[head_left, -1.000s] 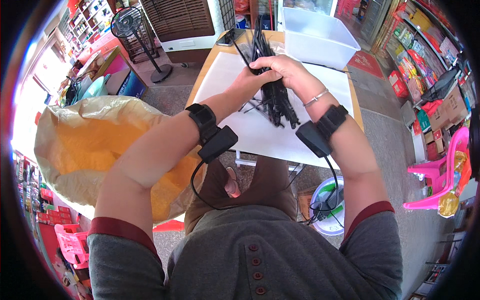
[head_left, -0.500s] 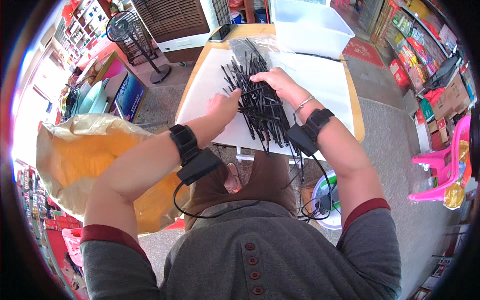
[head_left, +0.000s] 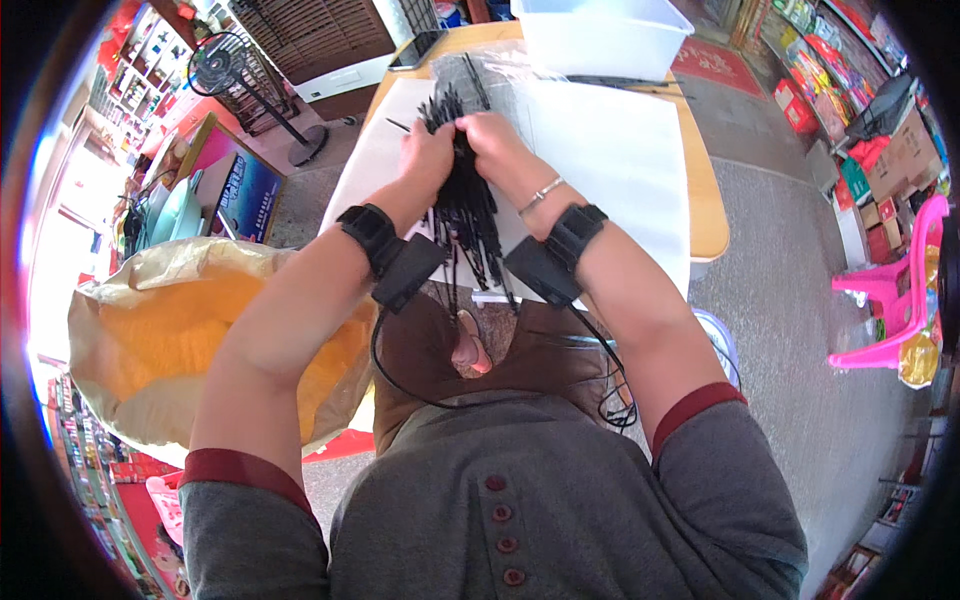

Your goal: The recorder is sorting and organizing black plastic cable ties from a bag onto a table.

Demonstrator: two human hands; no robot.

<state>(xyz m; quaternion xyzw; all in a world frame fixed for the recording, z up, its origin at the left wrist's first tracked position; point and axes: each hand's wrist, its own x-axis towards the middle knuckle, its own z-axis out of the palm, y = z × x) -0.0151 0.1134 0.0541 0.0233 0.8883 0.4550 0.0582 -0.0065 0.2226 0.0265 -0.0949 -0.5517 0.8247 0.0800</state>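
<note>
beneath the fingers lies a wooden table (head_left: 706, 215) covered by a white sheet (head_left: 610, 160), with a white plastic bin (head_left: 600, 35) beyond the fingertips. between both palms stands a bundle of black cable ties (head_left: 468, 205), ends fanning out past the fingers. left hand (head_left: 428, 160) and right hand (head_left: 498, 145) curl tightly around it.

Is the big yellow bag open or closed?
Open. The bag's mouth gapes wide, showing its orange inside.
</note>
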